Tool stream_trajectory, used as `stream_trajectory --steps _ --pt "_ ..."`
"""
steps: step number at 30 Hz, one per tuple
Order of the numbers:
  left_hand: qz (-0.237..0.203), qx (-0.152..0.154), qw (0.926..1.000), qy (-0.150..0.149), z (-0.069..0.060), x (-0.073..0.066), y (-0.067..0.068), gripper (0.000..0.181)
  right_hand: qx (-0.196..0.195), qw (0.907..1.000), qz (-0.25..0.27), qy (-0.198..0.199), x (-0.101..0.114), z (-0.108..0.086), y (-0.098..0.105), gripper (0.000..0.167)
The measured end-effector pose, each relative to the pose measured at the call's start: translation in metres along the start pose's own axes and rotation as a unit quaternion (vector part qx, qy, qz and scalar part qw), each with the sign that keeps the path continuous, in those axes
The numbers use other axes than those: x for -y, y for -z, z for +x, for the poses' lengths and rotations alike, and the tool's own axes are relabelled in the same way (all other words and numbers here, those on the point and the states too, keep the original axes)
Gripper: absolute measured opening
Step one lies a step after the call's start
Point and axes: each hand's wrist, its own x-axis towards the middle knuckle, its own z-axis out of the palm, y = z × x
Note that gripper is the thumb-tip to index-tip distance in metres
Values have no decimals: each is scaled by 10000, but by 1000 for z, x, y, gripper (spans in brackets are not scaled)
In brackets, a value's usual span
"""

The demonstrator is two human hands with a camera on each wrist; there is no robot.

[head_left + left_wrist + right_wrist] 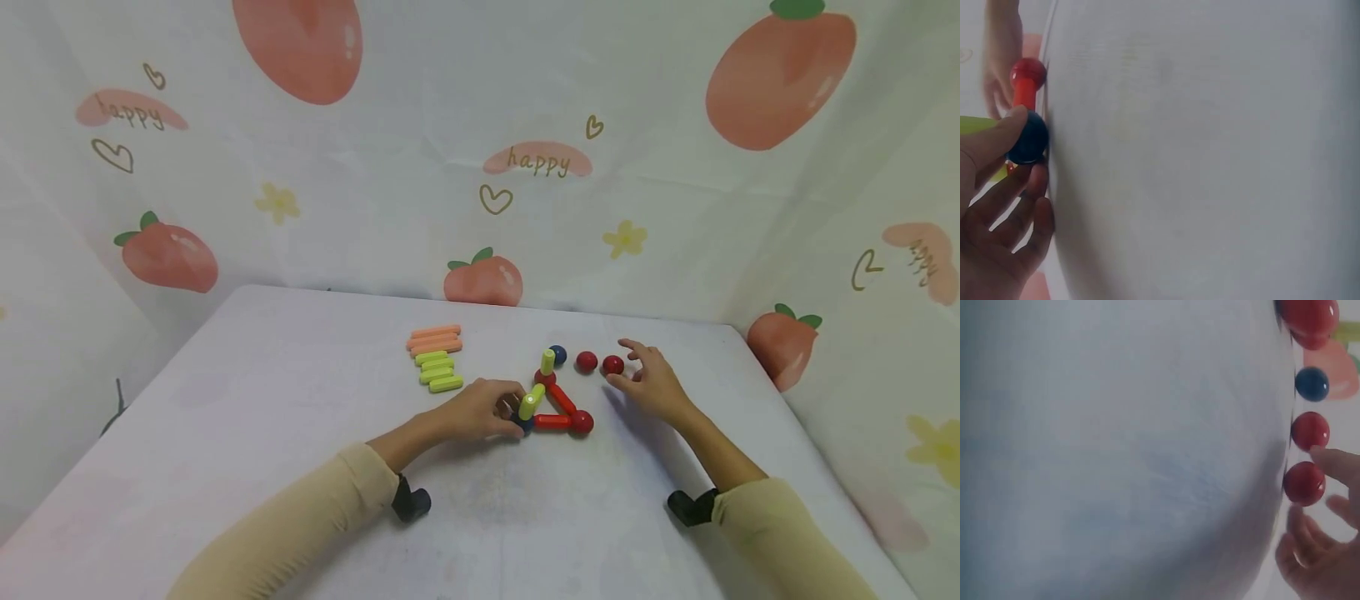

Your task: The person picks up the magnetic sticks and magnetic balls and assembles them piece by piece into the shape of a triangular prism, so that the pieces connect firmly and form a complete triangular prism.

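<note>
My left hand [478,410] pinches a blue ball [1030,139] between thumb and fingers. That ball is one corner of a flat triangle, joined by a red rod [552,422] to a red ball [581,422]. Another red rod [561,398] runs from there to a second red ball [545,378]; a yellow-green rod [537,395] forms the third side. Short yellow-green rods [528,406] stand up from the blue corner and the far red corner. Around a loose red ball [1305,484], my right hand [651,385] spreads its fingers; whether they touch it I cannot tell.
Another loose red ball [587,362] and a loose blue ball [557,355] lie in a row left of the right hand. Several orange rods [436,342] and yellow-green rods [437,368] lie at the back left of the white table [300,358]. A printed cloth [390,167] hangs behind.
</note>
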Motion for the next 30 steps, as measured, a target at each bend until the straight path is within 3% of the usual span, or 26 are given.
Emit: stream_trajectory --steps 5,13,22,26,30 --pt "-26 54 10000 19 3 0 0 30 256 9996 -12 130 -1 6 -1 47" --pt "-88 58 9999 -55 3 -1 2 28 -597 9960 350 561 24 7 1 43" --pt "-30 35 9998 -170 3 0 3 27 -30 9776 952 1878 74 3 -9 47" --pt "-2 38 9997 -224 3 1 2 27 183 9735 1014 2041 81 3 -15 47" --pt "18 28 9999 -170 3 1 2 27 235 9756 975 1951 81 5 -15 54"
